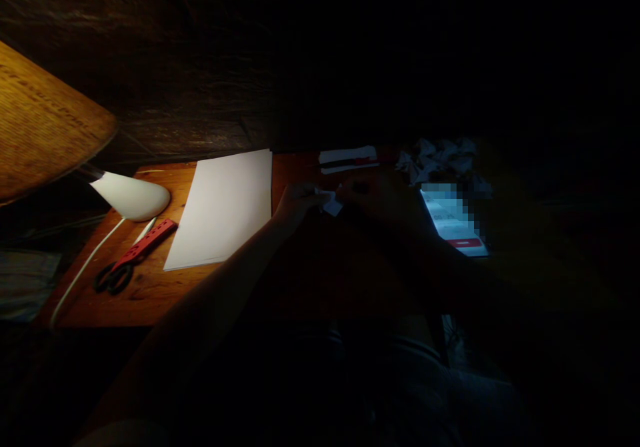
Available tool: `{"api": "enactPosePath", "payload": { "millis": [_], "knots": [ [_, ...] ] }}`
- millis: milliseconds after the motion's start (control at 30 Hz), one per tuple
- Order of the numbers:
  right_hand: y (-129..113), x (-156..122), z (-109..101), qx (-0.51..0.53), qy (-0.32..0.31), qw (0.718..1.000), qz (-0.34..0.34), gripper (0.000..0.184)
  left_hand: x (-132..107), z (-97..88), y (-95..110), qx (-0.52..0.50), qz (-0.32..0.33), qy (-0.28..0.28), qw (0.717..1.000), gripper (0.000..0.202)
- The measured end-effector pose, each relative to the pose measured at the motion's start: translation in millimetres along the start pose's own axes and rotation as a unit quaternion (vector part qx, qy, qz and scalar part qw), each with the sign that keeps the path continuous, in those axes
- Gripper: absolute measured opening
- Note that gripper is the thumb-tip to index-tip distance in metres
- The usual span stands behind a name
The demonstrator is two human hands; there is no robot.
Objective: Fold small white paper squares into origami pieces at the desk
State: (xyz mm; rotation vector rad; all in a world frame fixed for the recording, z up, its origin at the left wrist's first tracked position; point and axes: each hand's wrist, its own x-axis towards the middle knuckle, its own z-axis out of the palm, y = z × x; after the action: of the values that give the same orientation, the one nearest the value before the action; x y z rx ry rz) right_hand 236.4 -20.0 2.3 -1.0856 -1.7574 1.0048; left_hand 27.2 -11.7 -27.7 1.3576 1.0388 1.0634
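Observation:
A small piece of folded white paper [331, 203] is between my two hands over the middle of the wooden table. My left hand [300, 200] pinches its left side, with the fingers closed. On the opposite side, my right hand [367, 197] is in deep shadow, its fingers bent close to the paper's right edge; it seems to grip it there. Just left of my left hand lies a stack of white paper sheets [230, 207]. Behind the hands is a white paper strip [345, 157] with a slim dark and red tool [363, 161] on it.
Scissors [116, 275] in a red cover lie at the left, near a lamp's white base [140, 197] and its cord [83, 270]. The yellow lampshade [50, 120] overhangs the left. Several folded paper pieces [435, 160] sit behind a lit screen [450, 217] at right.

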Motion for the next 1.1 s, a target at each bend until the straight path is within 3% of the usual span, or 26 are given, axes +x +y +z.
{"api": "enactPosePath", "payload": {
  "millis": [400, 600, 967, 1100],
  "knots": [
    [2.0, -0.7, -0.3, 0.007, -0.016, 1.0, 0.02, 0.025, -2.7, -0.9, 6.7, 0.044, 0.027, -0.022, 0.998, 0.028],
    [3.3, -0.7, 1.9, 0.027, -0.043, 0.998, 0.022, 0.012, -3.3, -0.4, 5.4, 0.035, 0.042, -0.043, 0.998, 0.019],
    [10.2, 0.5, 6.2, 0.062, -0.038, 0.997, -0.014, 0.024, -4.5, 1.1, 3.6, 0.07, 0.07, -0.037, 0.994, 0.022],
    [14.2, 2.3, 6.9, 0.062, -0.032, 0.998, -0.006, 0.037, -4.2, 0.6, 3.5, 0.05, 0.081, -0.024, 0.995, 0.024]
  ]
}}
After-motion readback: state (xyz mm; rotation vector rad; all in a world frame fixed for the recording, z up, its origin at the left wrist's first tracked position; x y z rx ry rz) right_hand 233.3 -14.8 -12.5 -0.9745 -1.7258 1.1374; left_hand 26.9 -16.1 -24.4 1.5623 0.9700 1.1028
